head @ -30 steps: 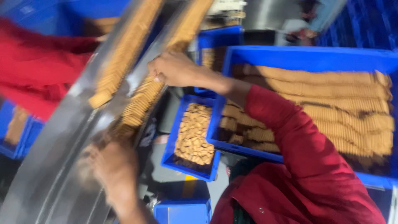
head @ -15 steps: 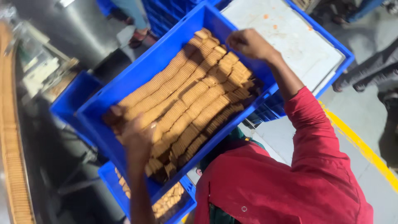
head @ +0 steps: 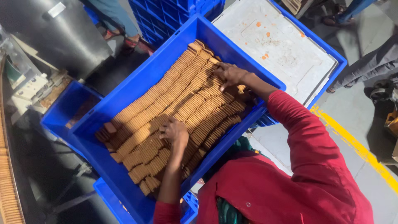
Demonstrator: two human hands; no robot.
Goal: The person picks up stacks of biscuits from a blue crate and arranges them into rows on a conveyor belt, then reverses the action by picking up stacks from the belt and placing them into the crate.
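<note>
A large blue crate (head: pixel 137 89) holds several long rows of brown biscuits (head: pixel 166 97) standing on edge. My right hand (head: pixel 230 74) lies flat on the rows near the crate's far right end, fingers spread. My left hand (head: pixel 175 132) rests on the rows nearer the middle, its fingers curled down into the biscuits; whether it grips any is hidden. At the crate's lower left end the biscuits (head: pixel 143 172) lie looser and tilted. My red sleeve (head: pixel 302 137) reaches over the crate's right rim.
A smaller blue crate (head: pixel 62 110) sits left of the big one, and another blue crate (head: pixel 112 199) lies beneath it. A grey lid (head: pixel 282 49) covers a blue crate at upper right. Biscuits run along a conveyor (head: pixel 8 191) at far left. Other people's feet (head: pixel 132 39) stand nearby.
The view has swung from the conveyor to the big crate. Both hands have moved closer together on the biscuit rows, the right one coming down from the crate's far end.
</note>
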